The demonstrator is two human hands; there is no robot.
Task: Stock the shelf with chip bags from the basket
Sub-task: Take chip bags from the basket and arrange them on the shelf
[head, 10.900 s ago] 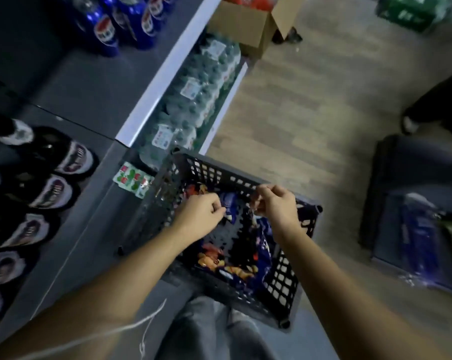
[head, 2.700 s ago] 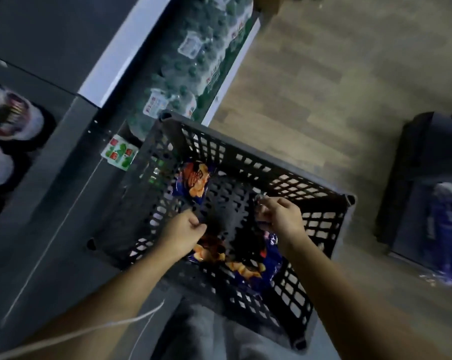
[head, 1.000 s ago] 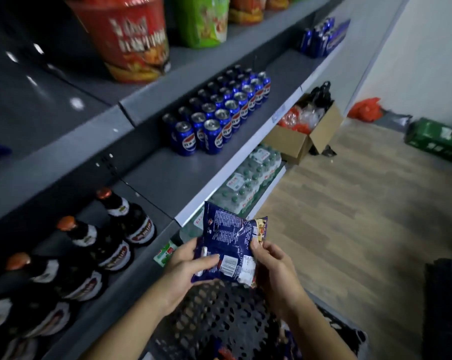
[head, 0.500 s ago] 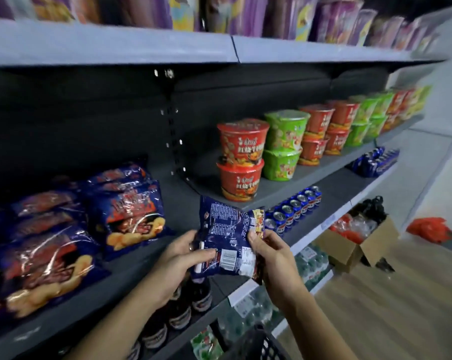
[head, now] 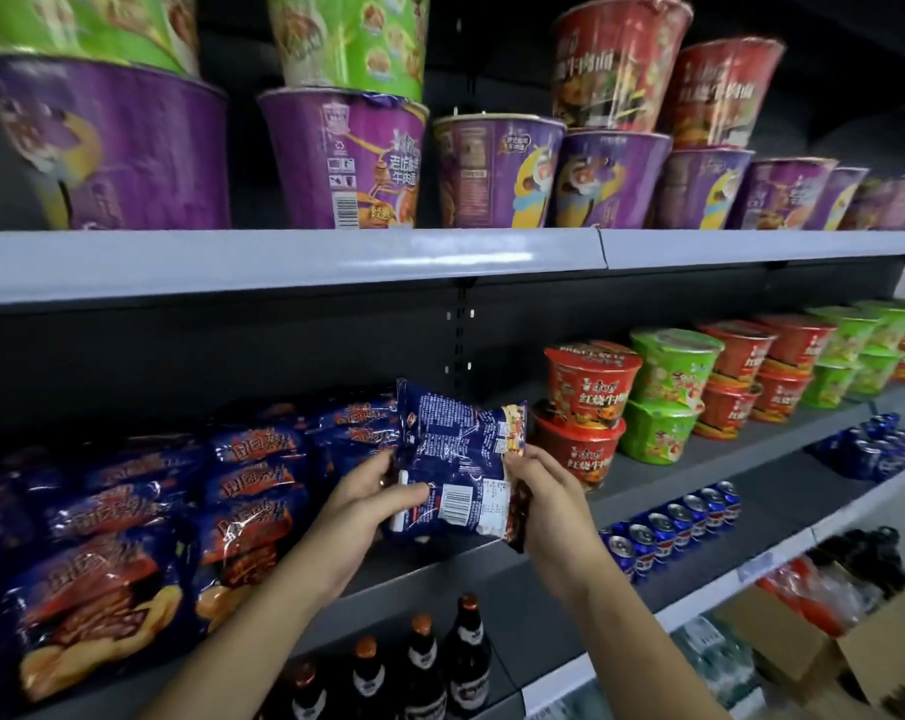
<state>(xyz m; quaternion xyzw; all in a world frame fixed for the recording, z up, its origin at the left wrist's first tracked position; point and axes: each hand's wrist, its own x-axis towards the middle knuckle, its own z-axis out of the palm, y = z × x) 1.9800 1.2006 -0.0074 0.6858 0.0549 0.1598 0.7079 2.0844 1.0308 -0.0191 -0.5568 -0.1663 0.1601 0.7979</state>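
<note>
Chip bag (head: 458, 459), blue, is gripped from both sides.

- Left hand (head: 367, 504): thumb across the near face, fingers curled behind the bag's left edge.
- Right hand (head: 546, 498): clamps the right edge the same way.
- You hold it evenly, with neither hand nearer, and the bag sits straight ahead of both palms.
- Axis: the long axis is close to upright, top seam up. The back panel with the barcode faces you, so the printed front points at the back of the shelf (head: 647, 485).
- Position: at the right end of the stocked chip row (head: 252, 491), over the shelf's front lip and apparently not resting on it.
- Right of that row there is a gap, then the red noodle bowls (head: 585, 407).
- The row's bags show their fronts outward. You'll likely need to turn yours about its long axis before setting it into that gap.
</note>
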